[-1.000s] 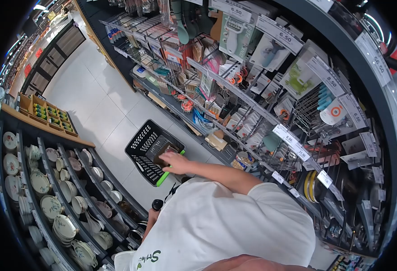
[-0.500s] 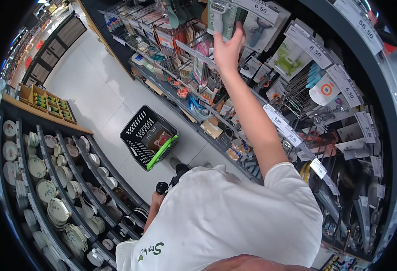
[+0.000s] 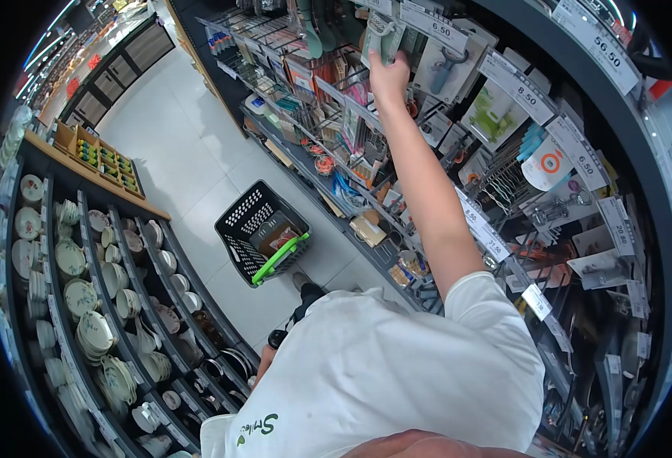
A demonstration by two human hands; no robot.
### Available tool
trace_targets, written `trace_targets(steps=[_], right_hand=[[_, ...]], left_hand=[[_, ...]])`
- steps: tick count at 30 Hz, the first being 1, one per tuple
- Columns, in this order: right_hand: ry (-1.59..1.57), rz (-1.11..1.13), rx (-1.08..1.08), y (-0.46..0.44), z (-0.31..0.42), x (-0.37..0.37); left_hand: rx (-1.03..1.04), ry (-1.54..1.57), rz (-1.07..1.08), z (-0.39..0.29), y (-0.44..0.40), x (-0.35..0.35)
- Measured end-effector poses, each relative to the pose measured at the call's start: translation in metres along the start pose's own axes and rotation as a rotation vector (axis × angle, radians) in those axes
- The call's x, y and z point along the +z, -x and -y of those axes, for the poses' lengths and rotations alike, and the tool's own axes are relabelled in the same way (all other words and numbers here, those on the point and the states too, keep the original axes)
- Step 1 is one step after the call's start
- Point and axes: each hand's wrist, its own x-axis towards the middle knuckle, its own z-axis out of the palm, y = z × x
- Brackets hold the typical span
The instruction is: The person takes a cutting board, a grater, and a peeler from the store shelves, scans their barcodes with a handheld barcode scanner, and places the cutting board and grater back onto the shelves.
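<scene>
My right hand [image 3: 389, 75] reaches up to the hanging rack and is closed around the lower end of a packaged kitchen tool [image 3: 382, 34]. This has a pale handle and head on a green card. A carded peeler [image 3: 449, 70] with a grey-blue handle hangs just right of the hand. My left hand [image 3: 264, 360] is low by my side, mostly hidden by my white shirt, beside a dark rounded object [image 3: 277, 338]; its fingers do not show clearly. A black shopping basket [image 3: 237, 210] with a green handle [image 3: 279, 259] stands on the floor ahead, with a brown package [image 3: 275, 235] inside.
Shelves of bowls and plates [image 3: 95, 332] run along the left. Packed hooks with price tags [image 3: 519, 88] line the right, with metal utensils [image 3: 561, 210] lower down. A wooden display of small jars [image 3: 107, 164] marks the end of the left shelf. Tiled floor [image 3: 191, 160] lies between.
The view has shifted, so the shelves and basket appear slightly farther right. My right hand remains at the packaged tool, which now appears higher in view and more tilted.
</scene>
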Motion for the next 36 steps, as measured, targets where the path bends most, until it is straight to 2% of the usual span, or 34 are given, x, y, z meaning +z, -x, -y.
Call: trace_targets(steps=[1,3,4,8,11,13,14,15,16,17,19,20,23,25,27,29,30,32,36], right_hand=[[-0.007,0.002,-0.003,0.0,-0.003,0.0],[-0.211,0.15,0.119,-0.003,-0.005,0.003],[-0.353,0.174,0.155,0.007,0.018,-0.005],[-0.62,0.276,0.039,0.023,0.037,-0.004],[-0.672,0.321,0.045,0.034,0.051,-0.01],[-0.633,0.334,0.003,0.037,0.045,-0.014],[-0.512,0.365,-0.04,0.041,0.042,-0.018],[-0.392,0.394,-0.083,0.046,0.047,-0.024],[-0.545,0.428,-0.018,0.054,0.052,-0.028],[-0.552,0.435,-0.02,0.063,0.057,-0.032],[-0.828,0.473,0.316,0.083,0.066,-0.043],[-0.858,0.508,0.384,0.096,0.077,-0.054],[-0.916,0.608,0.499,0.139,0.103,-0.083],[-0.97,0.767,0.691,0.17,0.113,-0.102],[-0.954,0.851,0.697,0.196,0.111,-0.116],[-0.936,0.929,0.697,0.216,0.111,-0.132],[-0.885,0.956,0.651,0.222,0.114,-0.14],[-0.817,0.985,0.585,0.231,0.115,-0.152],[-0.807,0.947,0.626,0.236,0.119,-0.172]], left_hand=[[0.0,0.002,-0.004,0.015,0.013,-0.007],[0.003,0.005,-0.012,0.028,0.028,-0.013],[0.007,0.007,-0.016,0.023,0.026,-0.01],[0.02,0.018,-0.03,0.011,0.03,-0.005],[0.025,0.025,-0.045,-0.028,0.021,0.012],[0.025,0.025,-0.052,-0.045,0.022,0.015],[0.025,0.025,-0.055,-0.047,0.024,0.011],[0.026,0.026,-0.058,-0.06,0.028,0.011],[0.029,0.031,-0.064,-0.074,0.032,0.012],[0.011,-0.037,-0.086,-0.112,0.042,0.011],[0.004,-0.073,-0.101,-0.173,0.054,0.01],[0.058,0.006,-0.109,-0.171,0.041,0.009],[0.226,0.221,-0.137,-0.247,0.055,0.008],[0.38,0.389,-0.128,-0.302,0.072,0.008],[0.536,0.607,-0.117,-0.364,0.105,0.017],[0.762,0.637,0.026,-0.403,0.122,0.02],[0.798,0.677,0.037,-0.42,0.132,0.025],[0.773,0.744,0.074,-0.428,0.138,0.036],[0.686,0.841,0.161,-0.437,0.14,0.055]])
